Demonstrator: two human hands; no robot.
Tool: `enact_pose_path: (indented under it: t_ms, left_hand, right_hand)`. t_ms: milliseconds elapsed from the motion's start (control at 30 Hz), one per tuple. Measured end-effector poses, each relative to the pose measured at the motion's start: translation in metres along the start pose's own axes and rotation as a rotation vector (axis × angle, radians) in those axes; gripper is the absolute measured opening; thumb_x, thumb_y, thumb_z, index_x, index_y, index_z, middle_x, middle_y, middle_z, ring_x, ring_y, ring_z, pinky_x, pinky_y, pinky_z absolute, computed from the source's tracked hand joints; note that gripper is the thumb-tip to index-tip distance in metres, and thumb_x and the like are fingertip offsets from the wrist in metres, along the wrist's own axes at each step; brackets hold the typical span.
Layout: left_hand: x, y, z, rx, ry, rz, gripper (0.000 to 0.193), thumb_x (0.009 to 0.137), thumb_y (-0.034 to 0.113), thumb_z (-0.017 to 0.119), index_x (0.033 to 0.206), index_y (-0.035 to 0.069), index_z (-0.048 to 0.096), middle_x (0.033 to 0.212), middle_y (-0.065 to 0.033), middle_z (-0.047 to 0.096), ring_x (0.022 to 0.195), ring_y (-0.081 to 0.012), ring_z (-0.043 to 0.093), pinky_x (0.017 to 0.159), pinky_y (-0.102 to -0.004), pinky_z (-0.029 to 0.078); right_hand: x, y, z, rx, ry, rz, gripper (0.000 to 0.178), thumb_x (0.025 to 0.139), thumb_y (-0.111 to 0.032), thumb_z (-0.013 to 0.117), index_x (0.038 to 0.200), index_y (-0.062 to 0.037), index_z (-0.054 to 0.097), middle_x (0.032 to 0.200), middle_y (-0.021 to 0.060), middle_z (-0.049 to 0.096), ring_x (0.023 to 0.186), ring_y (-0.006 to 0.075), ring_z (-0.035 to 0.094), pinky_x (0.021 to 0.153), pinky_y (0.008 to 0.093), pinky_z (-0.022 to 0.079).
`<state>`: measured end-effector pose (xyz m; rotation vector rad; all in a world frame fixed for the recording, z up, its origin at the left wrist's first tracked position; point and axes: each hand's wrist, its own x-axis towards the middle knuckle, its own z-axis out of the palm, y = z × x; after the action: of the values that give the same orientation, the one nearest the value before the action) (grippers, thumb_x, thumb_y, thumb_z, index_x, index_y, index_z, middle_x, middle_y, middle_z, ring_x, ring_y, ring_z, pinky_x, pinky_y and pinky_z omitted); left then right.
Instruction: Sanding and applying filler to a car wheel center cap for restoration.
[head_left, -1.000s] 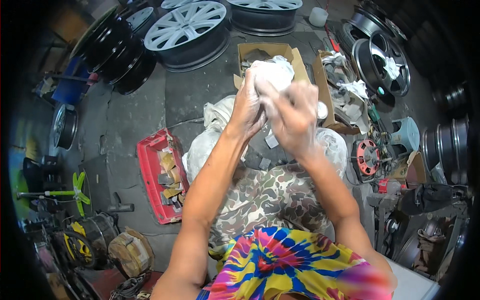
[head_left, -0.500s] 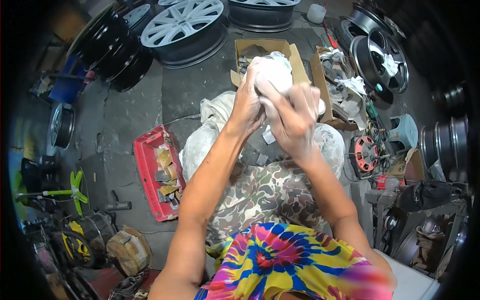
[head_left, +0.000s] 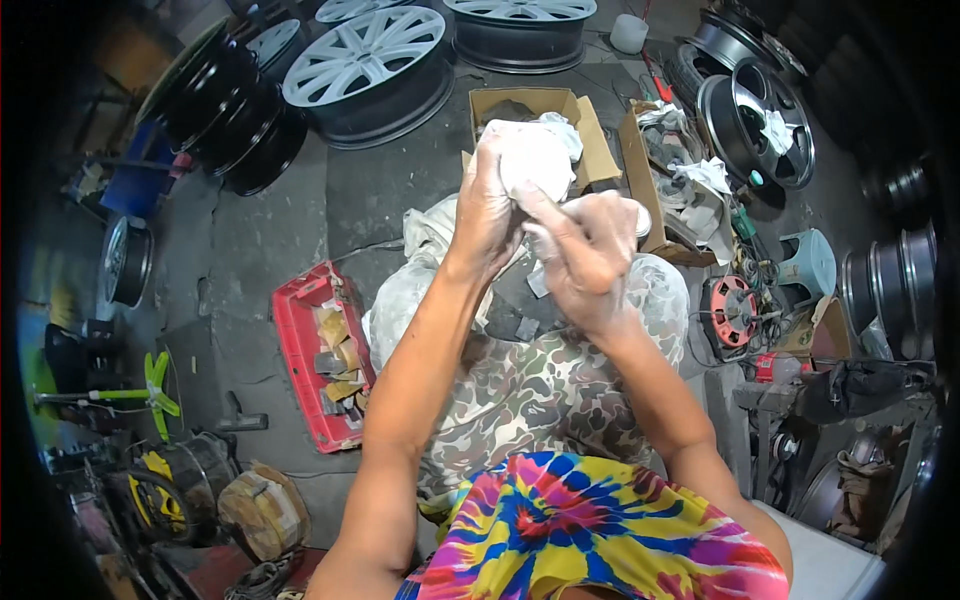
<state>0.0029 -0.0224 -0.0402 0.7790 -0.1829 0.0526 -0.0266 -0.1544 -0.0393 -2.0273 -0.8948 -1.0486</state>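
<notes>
Over my knees, a white, dusty, rounded piece (head_left: 537, 158) is raised in front of me; its exact kind is not clear. My left hand (head_left: 484, 218) wraps its near left side, with the fingers partly hidden behind it. Against its lower right edge presses the thumb side of my right hand (head_left: 592, 250). Those fingers are curled and powdered white, and whatever they may hold is hidden. Behind the piece stands an open cardboard box (head_left: 597, 150) with cloths and scraps in it.
To my left lies a red plastic crate (head_left: 300, 340) holding sanding pieces. A second cardboard box (head_left: 650, 215) with rags stands right. Silver wheel rims (head_left: 375, 60) lie at the back, and black rims (head_left: 225, 120) are stacked left. A red cable reel (head_left: 733, 310) sits right.
The white piece has shifted slightly left in my left hand. My right hand has lost its motion blur and its thumb stays against the piece. The whole view has tilted a little.
</notes>
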Motion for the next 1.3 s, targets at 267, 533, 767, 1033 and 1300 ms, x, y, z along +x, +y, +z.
enact_pose_path:
  t_ms: [267,533,767,1033,1300]
  left_hand:
    - [-0.003,-0.003,0.009,0.018,0.057,0.070,0.027,0.107,0.029,0.043,0.111,0.005,0.055,0.102,-0.0071,0.063,0.090,-0.0126,0.063,0.079,-0.0301,0.055]
    - [-0.002,-0.002,0.019,0.013,0.113,0.090,0.021,0.107,0.023,0.044,0.107,0.005,0.056,0.094,-0.0033,0.061,0.084,-0.0090,0.060,0.079,-0.0264,0.052]
    - [0.000,-0.008,-0.004,0.150,0.054,0.172,0.029,0.107,0.032,0.044,0.116,0.007,0.054,0.108,-0.0059,0.061,0.098,-0.0135,0.061,0.090,-0.0291,0.051]
    - [-0.001,-0.004,0.008,0.045,0.142,0.137,0.017,0.107,0.022,0.048,0.110,0.005,0.053,0.102,-0.0054,0.060,0.094,-0.0095,0.060,0.083,-0.0259,0.052]
    - [-0.001,-0.006,0.003,0.070,0.131,0.168,0.019,0.108,0.021,0.046,0.111,0.004,0.054,0.104,-0.0065,0.061,0.093,-0.0102,0.061,0.085,-0.0259,0.052]
  right_hand:
    - [0.010,-0.004,0.009,0.045,0.081,0.064,0.031,0.085,-0.013,0.069,0.115,-0.0097,0.074,0.076,0.0041,0.047,0.075,0.0224,0.049,0.071,0.0381,0.034]
    - [0.013,-0.006,0.008,0.058,0.055,0.094,0.027,0.087,-0.014,0.069,0.114,-0.0093,0.075,0.077,0.0044,0.048,0.076,0.0217,0.049,0.071,0.0376,0.033]
    - [0.023,-0.005,0.016,0.027,0.093,0.095,0.028,0.087,-0.015,0.069,0.114,-0.0086,0.074,0.079,0.0045,0.050,0.077,0.0219,0.050,0.071,0.0374,0.034]
    - [0.025,-0.003,0.016,0.061,0.072,0.142,0.027,0.088,-0.014,0.068,0.114,-0.0074,0.074,0.080,0.0054,0.051,0.078,0.0233,0.051,0.072,0.0382,0.035]
    - [0.030,-0.006,0.016,0.111,0.107,0.117,0.016,0.090,-0.010,0.065,0.102,-0.0009,0.073,0.080,0.0095,0.049,0.076,0.0253,0.048,0.071,0.0373,0.036]
